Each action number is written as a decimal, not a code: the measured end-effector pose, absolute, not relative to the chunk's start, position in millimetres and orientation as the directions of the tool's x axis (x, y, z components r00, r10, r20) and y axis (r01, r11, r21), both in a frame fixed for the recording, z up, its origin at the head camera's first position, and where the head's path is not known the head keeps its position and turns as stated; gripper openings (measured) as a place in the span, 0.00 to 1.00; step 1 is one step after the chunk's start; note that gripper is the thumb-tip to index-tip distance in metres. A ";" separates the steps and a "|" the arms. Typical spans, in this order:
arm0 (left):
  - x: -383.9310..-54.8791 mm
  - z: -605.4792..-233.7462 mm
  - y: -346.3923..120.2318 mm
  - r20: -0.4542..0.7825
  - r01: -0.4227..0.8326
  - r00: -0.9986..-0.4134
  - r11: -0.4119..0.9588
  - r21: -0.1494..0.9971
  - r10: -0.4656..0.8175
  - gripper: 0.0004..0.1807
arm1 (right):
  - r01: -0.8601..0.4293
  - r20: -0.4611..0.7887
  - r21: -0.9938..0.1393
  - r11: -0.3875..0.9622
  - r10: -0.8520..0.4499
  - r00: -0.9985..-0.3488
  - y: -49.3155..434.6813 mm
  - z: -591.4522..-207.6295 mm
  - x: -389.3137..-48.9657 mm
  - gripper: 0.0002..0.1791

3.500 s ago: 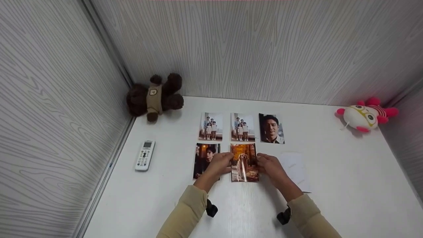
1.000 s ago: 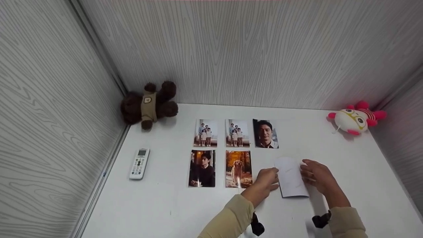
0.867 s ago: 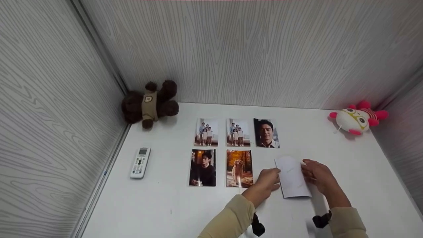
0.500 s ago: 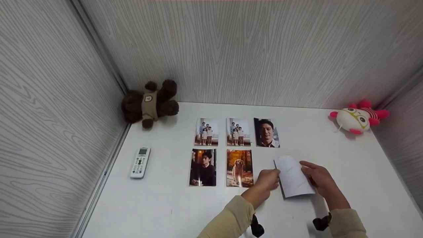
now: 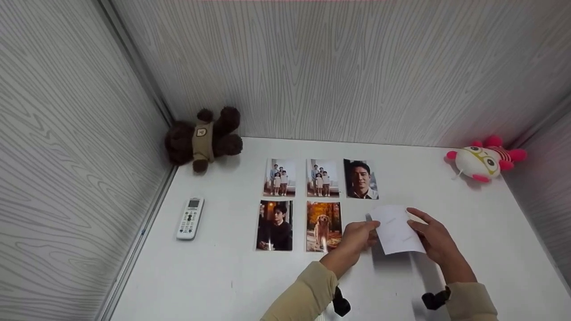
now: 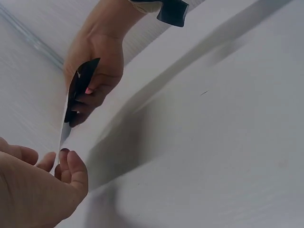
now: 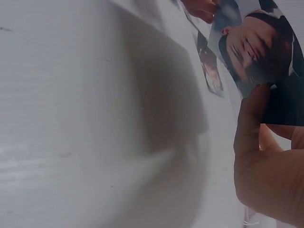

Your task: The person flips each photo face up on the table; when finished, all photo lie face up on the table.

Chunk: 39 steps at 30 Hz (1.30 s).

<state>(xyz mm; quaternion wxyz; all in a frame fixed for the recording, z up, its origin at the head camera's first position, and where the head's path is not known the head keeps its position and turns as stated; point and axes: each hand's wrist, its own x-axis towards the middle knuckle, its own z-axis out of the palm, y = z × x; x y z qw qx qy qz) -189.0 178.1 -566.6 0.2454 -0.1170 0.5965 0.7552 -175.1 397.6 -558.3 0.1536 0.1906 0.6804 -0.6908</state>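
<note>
Both hands hold a photo (image 5: 398, 232) raised off the white table, its white back facing up in the head view and its shadow beneath. My left hand (image 5: 355, 240) pinches its left edge. On the opposite edge, the right hand (image 5: 435, 238) pinches it between thumb and fingers. From below, the right wrist view shows a man's portrait on the photo's printed side (image 7: 259, 47). The left wrist view catches the sheet nearly edge-on, with the left hand (image 6: 42, 190) at the near end and the right hand (image 6: 97, 66) at the far end.
Left of the hands lie a dog photo (image 5: 323, 227) and a photo of a seated man (image 5: 274, 227). Behind them are two family photos (image 5: 280, 178) and a man's portrait (image 5: 360, 179). A remote (image 5: 190, 218), brown teddy bear (image 5: 203, 140) and pink-white plush toy (image 5: 482, 160) lie farther out.
Earlier both hands were at the dog photo, which now lies flat in the front row. They moved right to the white-backed photo, gripped its edges and lifted it off the table.
</note>
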 end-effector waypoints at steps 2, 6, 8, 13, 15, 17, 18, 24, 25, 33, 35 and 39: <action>-190.3 -566.3 175.0 -0.426 -0.469 -0.869 -0.145 0.871 0.251 0.13 | 0.474 -0.477 -0.877 -0.072 0.034 -0.878 397.9 -555.7 -174.6 0.32; -192.4 -563.6 169.3 -0.261 -0.271 -0.924 0.003 0.963 0.279 0.20 | 0.479 -0.487 -0.866 -0.145 0.025 -0.873 398.2 -551.2 -174.7 0.26; -192.9 -561.3 167.7 -0.140 -0.104 -0.948 0.138 0.985 0.285 0.19 | 0.476 -0.487 -0.861 -0.180 0.023 -0.873 397.6 -548.8 -175.8 0.23; -193.5 -554.7 166.3 0.095 0.212 -0.957 0.437 0.874 0.276 0.17 | 0.460 -0.473 -0.863 -0.209 0.014 -0.881 393.9 -544.6 -179.7 0.19; -194.5 -553.3 166.2 0.147 0.272 -0.950 0.503 0.820 0.274 0.16 | 0.461 -0.473 -0.864 -0.203 0.010 -0.881 392.1 -543.2 -180.0 0.19; -195.5 -552.3 165.7 0.187 0.320 -0.940 0.553 0.769 0.284 0.15 | 0.469 -0.479 -0.861 -0.197 0.004 -0.878 390.9 -542.3 -179.3 0.19; -196.1 -552.2 165.4 0.210 0.346 -0.933 0.567 0.748 0.292 0.15 | 0.473 -0.483 -0.858 -0.199 0.002 -0.876 390.6 -541.8 -178.6 0.19; -199.1 -552.4 163.4 0.353 0.467 -0.884 0.596 0.653 0.306 0.10 | 0.468 -0.479 -0.859 -0.208 -0.001 -0.878 390.3 -543.5 -175.5 0.13; -199.7 -552.1 163.1 0.367 0.474 -0.880 0.591 0.653 0.301 0.09 | 0.464 -0.473 -0.863 -0.202 -0.005 -0.881 390.5 -544.3 -175.3 0.12; -208.3 -549.1 159.1 0.248 0.318 -0.945 0.434 0.843 0.212 0.08 | 0.459 -0.461 -0.876 -0.145 -0.024 -0.887 392.7 -539.5 -170.3 0.10; -211.7 -549.1 157.8 0.178 0.243 -0.964 0.374 0.895 0.200 0.09 | 0.465 -0.465 -0.877 -0.123 -0.030 -0.885 392.5 -537.3 -170.1 0.12; -216.7 -552.3 157.7 0.058 0.103 -0.979 0.228 0.968 0.195 0.09 | 0.454 -0.452 -0.890 -0.045 -0.036 -0.891 391.6 -534.7 -171.8 0.15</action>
